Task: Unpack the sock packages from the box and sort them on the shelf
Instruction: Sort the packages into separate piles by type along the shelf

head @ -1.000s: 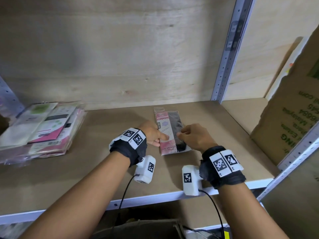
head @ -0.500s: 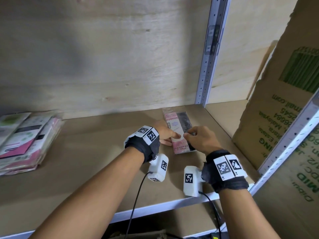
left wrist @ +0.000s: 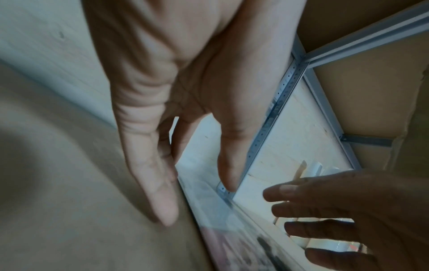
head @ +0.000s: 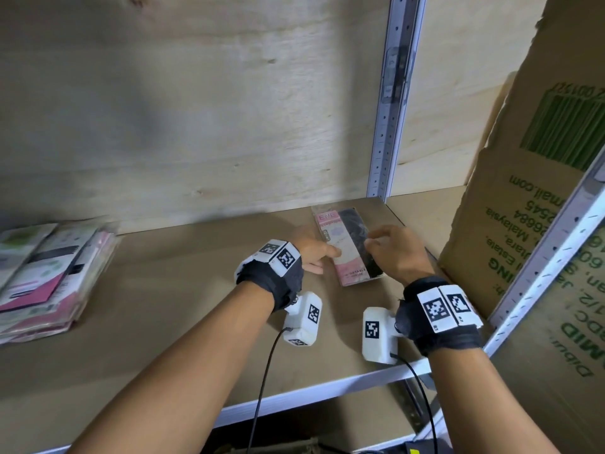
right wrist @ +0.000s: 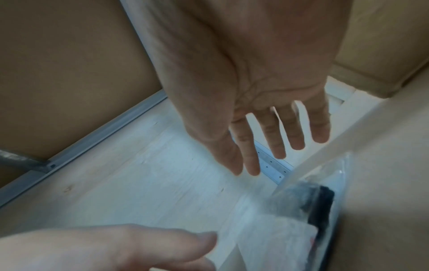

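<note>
Head view, nearest first: two forearms reach over the white front edge of the shelf board point(head: 183, 299), each wrist wrapped in a black band carrying a white marker-tagged camera block. Just beyond them, one sock package point(head: 348, 245) lies flat on the board near its right end. Its long axis runs from the front of the shelf toward the back, leaning slightly left at the far end; the pink card strip with its printed header is along the left side, header at the far end, and the black socks fill the right side. The left hand point(head: 312, 250) has its fingers extended and relaxed, fingertips resting at the package's left edge, gripping nothing. The right hand point(right wrist: 262, 88) hovers just over the right side with fingers spread and straight, holding nothing. Off to the left, well apart, sits one stack of sock packages point(head: 49, 273); their count is unclear. One cardboard box point(head: 530, 198) with green print stands at the right. Behind everything rise the plywood back panel point(head: 196, 109) and one perforated metal upright point(head: 391, 103).
</note>
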